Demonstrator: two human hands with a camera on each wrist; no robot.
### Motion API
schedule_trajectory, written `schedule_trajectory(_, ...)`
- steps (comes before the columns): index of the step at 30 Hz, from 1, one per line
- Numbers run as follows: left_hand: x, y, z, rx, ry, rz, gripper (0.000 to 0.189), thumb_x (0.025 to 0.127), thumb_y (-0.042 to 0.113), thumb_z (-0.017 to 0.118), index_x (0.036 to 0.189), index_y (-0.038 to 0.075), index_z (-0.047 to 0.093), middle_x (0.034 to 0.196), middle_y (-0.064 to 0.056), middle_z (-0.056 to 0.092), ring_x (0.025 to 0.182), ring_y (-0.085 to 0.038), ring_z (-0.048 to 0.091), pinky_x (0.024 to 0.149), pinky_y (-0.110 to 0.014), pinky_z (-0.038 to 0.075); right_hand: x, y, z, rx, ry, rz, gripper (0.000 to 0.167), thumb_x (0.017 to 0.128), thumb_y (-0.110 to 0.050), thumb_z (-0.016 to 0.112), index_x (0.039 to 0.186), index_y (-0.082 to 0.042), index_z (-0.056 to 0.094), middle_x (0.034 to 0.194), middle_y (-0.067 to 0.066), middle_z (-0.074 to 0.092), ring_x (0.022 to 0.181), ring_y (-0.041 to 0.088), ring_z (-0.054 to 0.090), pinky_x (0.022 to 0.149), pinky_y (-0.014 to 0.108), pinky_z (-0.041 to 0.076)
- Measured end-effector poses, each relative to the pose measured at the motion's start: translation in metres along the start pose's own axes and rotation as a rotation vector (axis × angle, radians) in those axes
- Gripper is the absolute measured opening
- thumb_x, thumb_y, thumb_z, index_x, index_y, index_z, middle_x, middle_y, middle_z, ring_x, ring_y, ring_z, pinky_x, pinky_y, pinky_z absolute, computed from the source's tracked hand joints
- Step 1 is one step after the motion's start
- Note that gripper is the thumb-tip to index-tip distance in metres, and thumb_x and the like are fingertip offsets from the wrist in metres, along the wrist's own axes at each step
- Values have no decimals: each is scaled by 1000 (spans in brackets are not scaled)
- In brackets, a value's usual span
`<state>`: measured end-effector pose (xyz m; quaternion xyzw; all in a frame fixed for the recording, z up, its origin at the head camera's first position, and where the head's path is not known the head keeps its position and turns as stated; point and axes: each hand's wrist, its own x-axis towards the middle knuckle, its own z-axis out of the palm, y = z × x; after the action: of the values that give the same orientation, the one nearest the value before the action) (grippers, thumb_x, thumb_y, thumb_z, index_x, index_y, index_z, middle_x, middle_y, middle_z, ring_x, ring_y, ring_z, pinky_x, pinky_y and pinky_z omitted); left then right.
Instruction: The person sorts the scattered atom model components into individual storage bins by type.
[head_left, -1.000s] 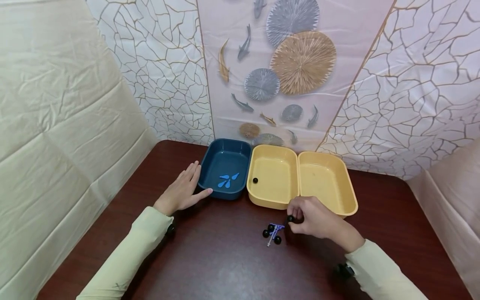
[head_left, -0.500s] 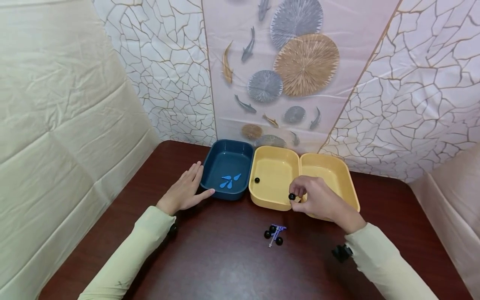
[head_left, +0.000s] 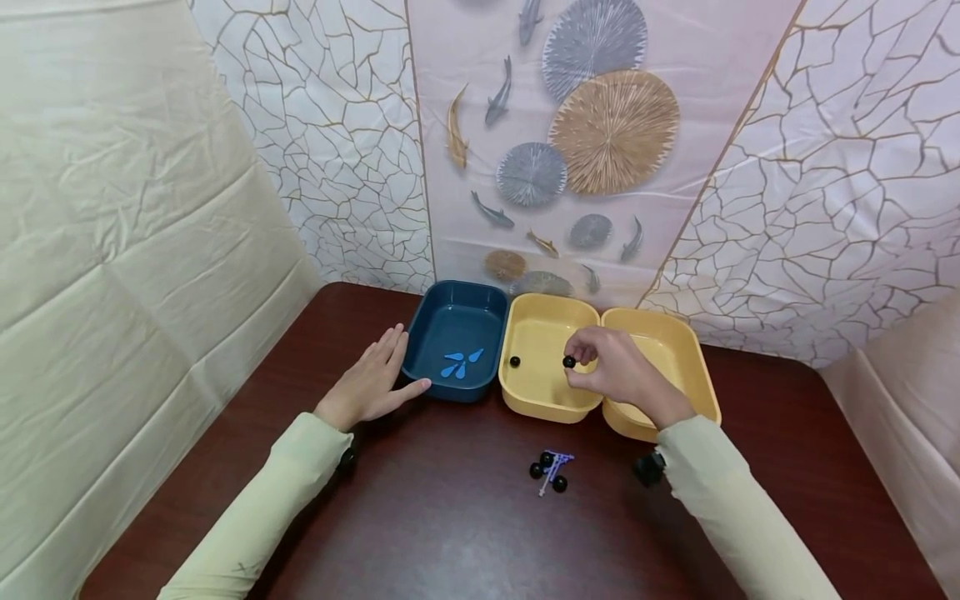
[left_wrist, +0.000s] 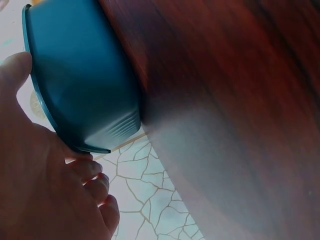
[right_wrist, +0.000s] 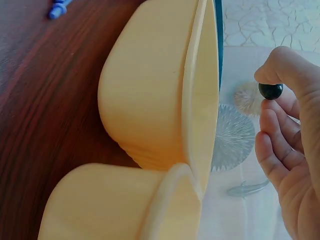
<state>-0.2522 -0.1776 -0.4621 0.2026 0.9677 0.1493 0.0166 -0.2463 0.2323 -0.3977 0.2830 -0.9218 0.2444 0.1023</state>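
My right hand [head_left: 611, 364] pinches a small black ball [right_wrist: 270, 90] between thumb and fingertips, above the middle yellow tray [head_left: 551, 410]. Another black bead-like ball [head_left: 514, 362] lies inside that tray near its left wall. My left hand [head_left: 367, 382] rests against the left side of the dark blue tray [left_wrist: 82, 70], fingers straight and thumb at the rim. Several blue drop-shaped pieces [head_left: 461, 367] lie in the blue tray. On the table in front of the trays sits a small cluster of black balls [head_left: 560, 483] with purple and pale stick-like pieces [head_left: 553, 467].
A second yellow tray [head_left: 705, 392] adjoins the middle one on the right, partly behind my right hand. The three trays stand in a row on the dark red-brown table [head_left: 450, 517], before a patterned cloth backdrop [head_left: 360, 167]. Plain cream cloth [head_left: 150, 250] hangs at the left.
My right hand has lifted the black ball from beside the cluster and carried it up and left, over the middle yellow tray. My left hand has stayed at the blue tray.
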Motion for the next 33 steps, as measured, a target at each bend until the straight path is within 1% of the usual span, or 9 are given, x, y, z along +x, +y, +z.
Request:
schedule_trajectory(4, 0, 1, -1, -1, -7, -1, 102, 102, 68, 48, 168, 0, 13, 178, -19, 8, 166, -38, 13, 134, -57, 18, 9, 8, 6, 25, -7, 19, 18, 80, -13, 86, 92, -10, 73, 86, 2, 73, 80, 16, 69, 75, 41, 62)
schedule_trajectory(12, 0, 2, -3, -8, -12, -6, 102, 102, 68, 49, 168, 0, 13, 179, -18, 8, 166, -38, 13, 134, -57, 17, 22, 20, 21, 67, -43, 53, 17, 81, -11, 85, 94, -8, 74, 88, 5, 74, 81, 16, 70, 75, 33, 61)
schedule_trajectory(17, -1, 1, -2, -5, -19, -8, 102, 102, 68, 48, 169, 0, 12, 179, -18, 7, 166, -38, 12, 134, -56, 17, 28, 25, 30, 73, -72, 72, 17, 80, -10, 86, 93, -7, 74, 86, 4, 74, 80, 15, 70, 76, 34, 61)
schedule_trajectory(22, -1, 2, -2, -11, -18, -11, 102, 102, 68, 49, 169, 0, 12, 179, -18, 7, 166, -38, 13, 134, -57, 17, 32, 29, 40, 73, -137, 83, 16, 82, -9, 84, 95, -5, 75, 88, 7, 75, 82, 17, 70, 79, 36, 61)
schedule_trajectory(26, -1, 2, -3, -17, -15, -8, 101, 102, 66, 50, 168, -1, 13, 179, -19, 8, 166, -38, 13, 134, -57, 17, 33, 30, 48, 79, -215, 122, 15, 85, -8, 83, 96, -4, 75, 91, 9, 75, 84, 18, 70, 80, 38, 61)
schedule_trajectory(28, -1, 3, -2, -16, -15, -7, 101, 102, 66, 49, 168, -1, 13, 179, -19, 8, 166, -38, 12, 134, -57, 17, 33, 31, 52, 73, -241, 139, 14, 86, -9, 83, 97, -4, 75, 91, 8, 76, 85, 18, 71, 80, 38, 62)
schedule_trajectory(31, -1, 3, -2, -10, -18, -9, 101, 102, 66, 49, 168, -1, 13, 179, -19, 8, 166, -38, 13, 134, -57, 17, 33, 32, 54, 69, -258, 154, 17, 87, -11, 83, 99, -2, 76, 94, 10, 77, 87, 19, 72, 82, 39, 63)
schedule_trajectory(33, 0, 3, -2, -5, -20, -11, 101, 102, 67, 49, 168, -1, 13, 179, -18, 8, 166, -38, 13, 134, -57, 17, 33, 31, 51, 70, -255, 156, 19, 87, -10, 82, 103, -1, 76, 96, 11, 77, 90, 21, 73, 84, 40, 63)
